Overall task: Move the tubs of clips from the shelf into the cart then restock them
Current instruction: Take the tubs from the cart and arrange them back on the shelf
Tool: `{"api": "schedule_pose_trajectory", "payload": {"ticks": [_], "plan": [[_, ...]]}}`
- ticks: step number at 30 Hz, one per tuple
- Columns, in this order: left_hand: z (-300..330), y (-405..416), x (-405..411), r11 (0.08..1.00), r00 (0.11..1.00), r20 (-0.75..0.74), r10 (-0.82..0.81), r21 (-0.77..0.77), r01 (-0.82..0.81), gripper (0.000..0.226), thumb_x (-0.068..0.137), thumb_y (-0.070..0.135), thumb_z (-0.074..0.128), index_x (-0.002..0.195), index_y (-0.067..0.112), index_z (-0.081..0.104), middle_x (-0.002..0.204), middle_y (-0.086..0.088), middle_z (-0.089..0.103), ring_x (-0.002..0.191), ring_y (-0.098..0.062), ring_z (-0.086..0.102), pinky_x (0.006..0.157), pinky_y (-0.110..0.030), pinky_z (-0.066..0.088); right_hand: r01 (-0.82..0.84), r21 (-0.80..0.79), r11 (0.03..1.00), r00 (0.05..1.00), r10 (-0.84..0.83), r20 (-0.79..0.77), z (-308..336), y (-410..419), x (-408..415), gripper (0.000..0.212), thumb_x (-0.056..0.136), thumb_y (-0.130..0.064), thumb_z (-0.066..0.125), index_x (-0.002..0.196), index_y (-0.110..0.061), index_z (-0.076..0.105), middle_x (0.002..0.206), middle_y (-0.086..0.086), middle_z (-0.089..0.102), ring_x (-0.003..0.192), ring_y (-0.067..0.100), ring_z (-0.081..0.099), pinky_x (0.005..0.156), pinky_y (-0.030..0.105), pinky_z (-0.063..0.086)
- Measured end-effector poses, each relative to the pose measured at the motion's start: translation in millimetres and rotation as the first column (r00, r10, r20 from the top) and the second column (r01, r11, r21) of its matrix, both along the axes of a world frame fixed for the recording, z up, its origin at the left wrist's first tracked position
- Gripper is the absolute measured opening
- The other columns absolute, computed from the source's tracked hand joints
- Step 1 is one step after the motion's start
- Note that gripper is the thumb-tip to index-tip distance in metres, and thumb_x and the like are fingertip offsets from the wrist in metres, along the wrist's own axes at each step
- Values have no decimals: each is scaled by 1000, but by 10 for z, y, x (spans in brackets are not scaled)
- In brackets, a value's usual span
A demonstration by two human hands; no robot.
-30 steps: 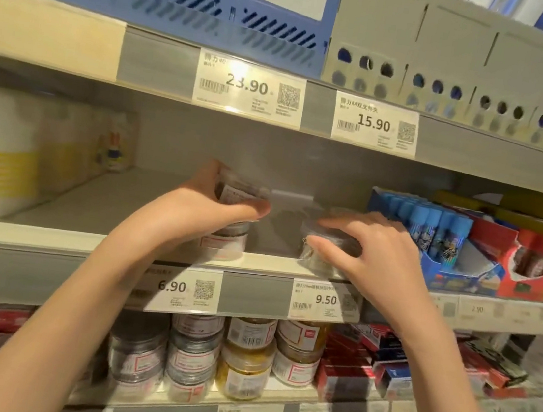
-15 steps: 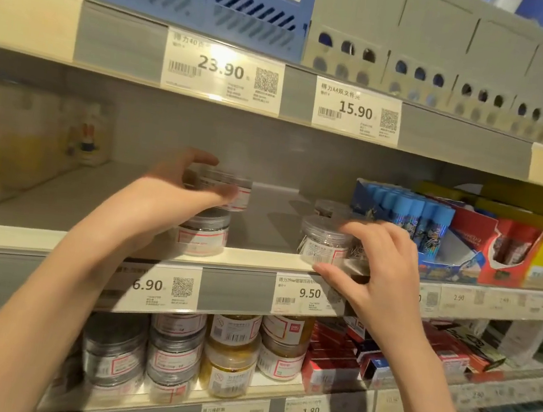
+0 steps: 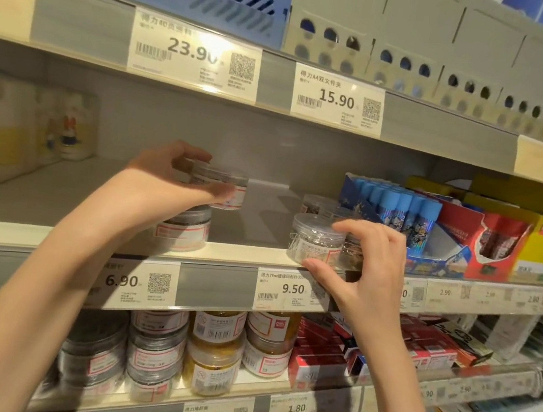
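Since a second ago the left hand (image 3: 176,186) has lifted its small clear round plastic tub with a white label (image 3: 219,187) off the one below, and the right hand (image 3: 363,270) has drawn back from covering its tub to touch only its side.

The left hand grips the raised tub around its wall, thumb behind and fingers in front, just above a second clear labelled tub of dark clips (image 3: 184,229) that stands at the front edge of the pale shelf (image 3: 52,235). The right hand is partly open: its fingertips touch the lid rim of the clear tub of silver paper clips (image 3: 315,241) and the thumb lies under its base at the shelf lip, not yet closed round it. More tubs stand just behind and beside it.

The tubs look light, stiff and smooth, so probably slippery; gripping across the wall below the lid seems safest, since a lid-only hold might pop it off.

Room is open on the shelf to the left and between the two tubs. To the right, the box of blue glue sticks (image 3: 401,209) stands close, and the shelf above hangs low overhead, so drawing straight out toward the person looks easiest.
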State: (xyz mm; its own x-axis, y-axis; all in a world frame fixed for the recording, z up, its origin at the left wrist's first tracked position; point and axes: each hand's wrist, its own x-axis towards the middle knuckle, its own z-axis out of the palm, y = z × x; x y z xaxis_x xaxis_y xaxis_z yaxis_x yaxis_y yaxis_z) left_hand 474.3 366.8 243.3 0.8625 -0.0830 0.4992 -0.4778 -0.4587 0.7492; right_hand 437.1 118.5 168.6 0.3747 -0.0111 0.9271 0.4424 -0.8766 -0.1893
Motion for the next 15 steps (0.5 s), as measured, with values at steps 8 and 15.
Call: {"api": "schedule_pose_trajectory", "payload": {"ticks": [8,15], "plan": [[-17,11,-3,1000,999,29,15,-7,-15,54,72,29,77,119,19,53,104,7,55,78,11,46,52,6,34,6,10,1000,1000,-6,11,-9,12,5,56,77,-71,47,105,-24,59,103,-19,48,103,2,34,85,31,33],[176,-42,67,989,997,-78,-14,145,25,45,68,45,76,105,26,61,99,8,65,88,-8,61,75,-17,45,-16,20,1000,1000,16,14,-14,0,2,56,77,-70,48,105,-24,59,104,-21,47,103,1,33,86,31,33]]}}
